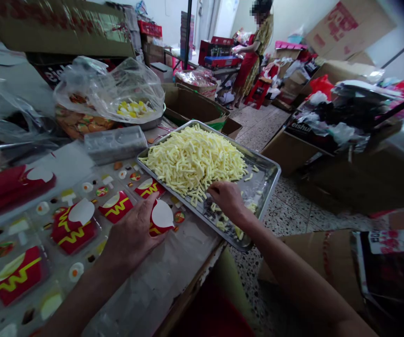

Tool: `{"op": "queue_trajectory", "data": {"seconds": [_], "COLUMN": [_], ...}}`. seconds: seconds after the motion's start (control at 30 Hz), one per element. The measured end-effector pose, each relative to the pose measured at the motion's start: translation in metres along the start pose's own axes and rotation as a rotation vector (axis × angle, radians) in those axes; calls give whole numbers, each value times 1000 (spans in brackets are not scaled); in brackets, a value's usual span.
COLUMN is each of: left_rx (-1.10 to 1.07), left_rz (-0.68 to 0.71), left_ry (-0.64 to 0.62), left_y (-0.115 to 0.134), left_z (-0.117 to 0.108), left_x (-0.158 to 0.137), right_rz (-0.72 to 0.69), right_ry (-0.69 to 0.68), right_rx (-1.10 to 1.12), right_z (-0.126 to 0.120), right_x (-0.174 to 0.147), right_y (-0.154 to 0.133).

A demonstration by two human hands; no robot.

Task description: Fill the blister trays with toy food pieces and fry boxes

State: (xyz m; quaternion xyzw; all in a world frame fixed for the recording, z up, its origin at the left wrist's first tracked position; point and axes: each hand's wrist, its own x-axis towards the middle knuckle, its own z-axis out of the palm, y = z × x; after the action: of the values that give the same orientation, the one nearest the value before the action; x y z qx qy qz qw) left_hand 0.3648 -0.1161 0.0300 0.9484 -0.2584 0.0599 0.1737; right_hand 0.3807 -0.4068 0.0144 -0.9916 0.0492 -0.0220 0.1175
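My left hand (pixel 135 234) is closed on a small red fries carton (pixel 161 217) with a white rounded front, its thumb and fingers at the carton's edges. Over the metal tray (pixel 270 187), my right hand (pixel 229 199) has its fingers curled together at the near edge of a heap of pale yellow fry-shaped sticks (pixel 194 157). What lies between those fingertips is hidden. More red cartons with yellow zigzag marks, such as one carton (pixel 116 206) left of my hand, lie in clear plastic trays on the table (pixel 173 276).
Flat red cartons (pixel 15 192) lie at the left. Behind stand a grey plastic tray (pixel 115 144), a bag-covered bowl (pixel 135 110) of yellow and white pieces and an open cardboard box (pixel 198 103). Another person (pixel 254 51) stands at a far bench. Boxes (pixel 307 262) stand on the right.
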Motion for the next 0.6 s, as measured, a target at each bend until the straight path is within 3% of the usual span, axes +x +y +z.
{"op": "queue_trajectory", "data": {"seconds": [0.33,0.47,0.6], "left_rx": [-89,20,168], "left_rz": [-65,-39,31], "left_ry": [-7,-59,-107], "left_y": [0,9,18], "left_z": [-16,-15,-23], "left_x": [4,19,43], "right_rz": [48,41,37], "right_ry": [-131,-183,-148], "right_rx": [-140,-153,-77], "right_z": [14,25,22], "right_x": [4,7,8], "right_y": [-42,-49,-43]}}
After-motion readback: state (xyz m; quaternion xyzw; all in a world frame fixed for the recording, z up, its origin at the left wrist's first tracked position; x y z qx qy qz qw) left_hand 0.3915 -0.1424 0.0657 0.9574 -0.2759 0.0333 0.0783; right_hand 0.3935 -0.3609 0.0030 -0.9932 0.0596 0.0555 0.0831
